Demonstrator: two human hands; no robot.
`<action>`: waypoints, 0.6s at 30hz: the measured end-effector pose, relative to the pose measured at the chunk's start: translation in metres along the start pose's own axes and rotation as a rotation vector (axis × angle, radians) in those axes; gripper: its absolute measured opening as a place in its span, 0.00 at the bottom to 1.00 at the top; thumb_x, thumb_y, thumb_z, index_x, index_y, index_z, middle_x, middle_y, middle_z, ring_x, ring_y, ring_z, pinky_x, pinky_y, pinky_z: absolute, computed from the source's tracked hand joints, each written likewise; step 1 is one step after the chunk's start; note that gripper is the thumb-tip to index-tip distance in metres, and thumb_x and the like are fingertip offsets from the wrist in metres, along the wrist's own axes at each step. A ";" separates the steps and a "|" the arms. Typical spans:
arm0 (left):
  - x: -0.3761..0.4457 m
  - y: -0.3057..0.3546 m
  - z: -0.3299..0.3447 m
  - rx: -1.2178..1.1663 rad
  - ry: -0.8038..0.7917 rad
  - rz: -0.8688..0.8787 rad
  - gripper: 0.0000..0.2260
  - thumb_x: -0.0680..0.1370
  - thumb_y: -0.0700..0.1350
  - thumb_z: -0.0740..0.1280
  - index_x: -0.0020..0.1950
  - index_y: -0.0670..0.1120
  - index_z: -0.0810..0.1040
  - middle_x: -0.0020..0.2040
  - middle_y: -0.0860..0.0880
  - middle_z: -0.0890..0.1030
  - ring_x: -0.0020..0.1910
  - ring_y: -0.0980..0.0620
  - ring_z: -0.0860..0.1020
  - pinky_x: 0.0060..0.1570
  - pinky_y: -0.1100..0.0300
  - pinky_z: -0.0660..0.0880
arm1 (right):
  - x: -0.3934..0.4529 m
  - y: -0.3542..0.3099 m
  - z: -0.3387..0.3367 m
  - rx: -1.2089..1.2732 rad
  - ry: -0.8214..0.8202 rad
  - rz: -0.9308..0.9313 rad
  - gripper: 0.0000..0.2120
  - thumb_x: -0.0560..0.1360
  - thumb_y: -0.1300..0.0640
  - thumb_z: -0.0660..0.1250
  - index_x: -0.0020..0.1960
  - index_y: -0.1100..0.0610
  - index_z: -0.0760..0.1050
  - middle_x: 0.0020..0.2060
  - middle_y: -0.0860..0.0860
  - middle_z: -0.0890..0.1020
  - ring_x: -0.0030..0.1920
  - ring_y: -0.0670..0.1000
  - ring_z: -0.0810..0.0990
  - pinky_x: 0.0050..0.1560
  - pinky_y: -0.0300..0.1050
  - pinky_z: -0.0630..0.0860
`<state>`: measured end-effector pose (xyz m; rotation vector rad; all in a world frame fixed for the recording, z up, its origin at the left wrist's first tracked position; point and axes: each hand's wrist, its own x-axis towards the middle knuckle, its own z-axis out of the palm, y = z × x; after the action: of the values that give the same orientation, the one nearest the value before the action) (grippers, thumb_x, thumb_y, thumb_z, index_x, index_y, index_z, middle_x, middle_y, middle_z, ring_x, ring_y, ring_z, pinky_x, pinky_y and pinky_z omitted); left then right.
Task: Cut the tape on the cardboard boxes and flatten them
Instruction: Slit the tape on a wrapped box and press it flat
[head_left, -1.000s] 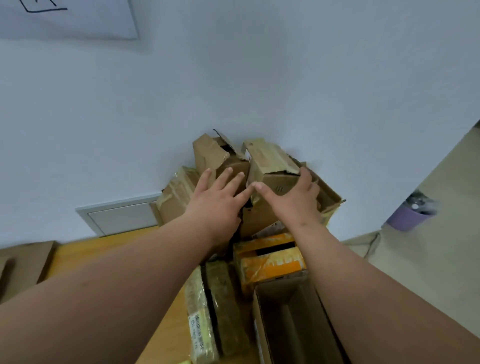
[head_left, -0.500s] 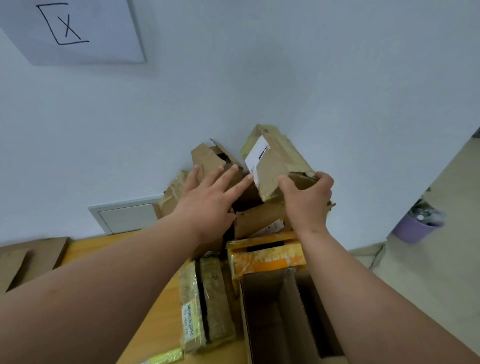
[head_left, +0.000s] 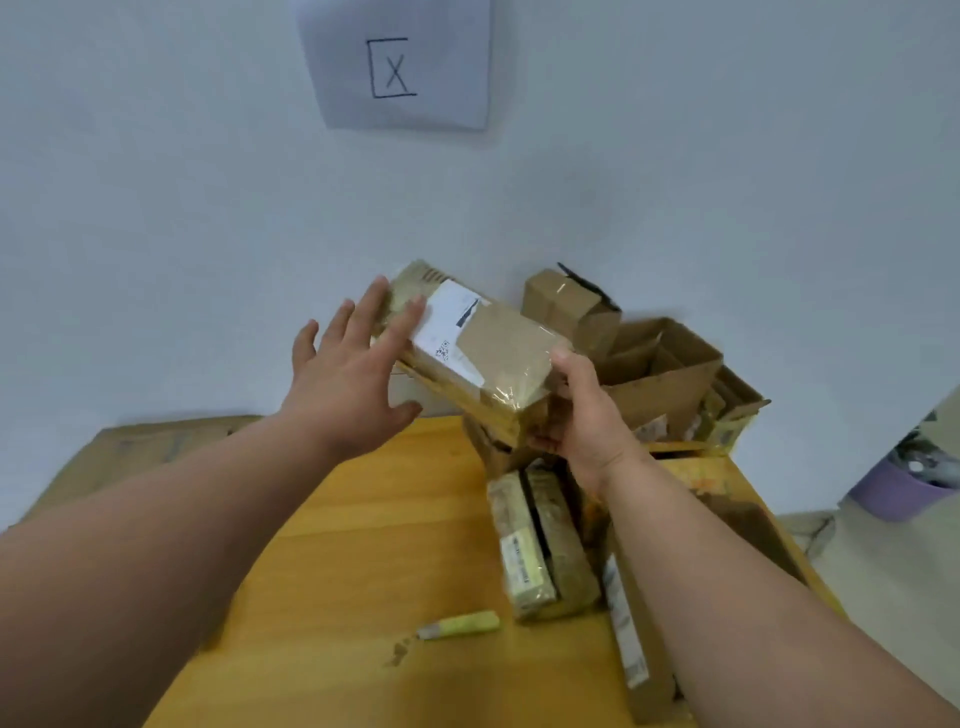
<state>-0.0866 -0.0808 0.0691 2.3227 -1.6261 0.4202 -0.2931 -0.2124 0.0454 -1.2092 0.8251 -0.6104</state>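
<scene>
Above the far end of the bench (head_left: 363, 545), I have a taped box (head_left: 478, 358) lifted clear of the heap of cardboard boxes (head_left: 660, 374) that sits just right of it. My right hand (head_left: 587, 415) grips its near corner, fingers curled under; my left hand (head_left: 348, 379) is spread wide, fingertips just touching its far end. I judge this the fetching step: one sealed box chosen, nothing cut yet. Next I would set it down on bare wood left of the heap, then free a hand for the yellow cutter (head_left: 460, 623) lying on the bench nearer me than the heap, and slit the shiny tape.
</scene>
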 end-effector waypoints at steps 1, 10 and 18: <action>-0.017 -0.019 -0.004 -0.015 -0.047 -0.001 0.53 0.68 0.62 0.74 0.73 0.70 0.31 0.79 0.56 0.35 0.78 0.44 0.57 0.75 0.41 0.53 | -0.002 0.009 0.020 0.025 -0.057 0.064 0.33 0.64 0.30 0.64 0.59 0.51 0.77 0.52 0.57 0.83 0.50 0.58 0.80 0.49 0.52 0.74; -0.144 -0.137 0.008 0.032 -0.381 -0.049 0.61 0.61 0.68 0.77 0.71 0.71 0.27 0.78 0.58 0.36 0.73 0.40 0.63 0.64 0.46 0.70 | -0.013 0.098 0.141 -0.029 -0.239 0.679 0.41 0.71 0.23 0.54 0.63 0.57 0.73 0.46 0.58 0.85 0.41 0.59 0.85 0.43 0.47 0.76; -0.171 -0.162 0.054 0.043 -0.628 -0.255 0.59 0.63 0.70 0.72 0.72 0.66 0.26 0.77 0.52 0.49 0.66 0.41 0.71 0.66 0.43 0.68 | 0.013 0.142 0.166 -0.272 -0.298 0.789 0.32 0.75 0.26 0.51 0.55 0.54 0.69 0.40 0.58 0.86 0.35 0.57 0.85 0.34 0.41 0.76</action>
<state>0.0141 0.0992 -0.0565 2.8249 -1.5131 -0.3741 -0.1521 -0.0932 -0.0723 -1.0632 1.0547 0.3247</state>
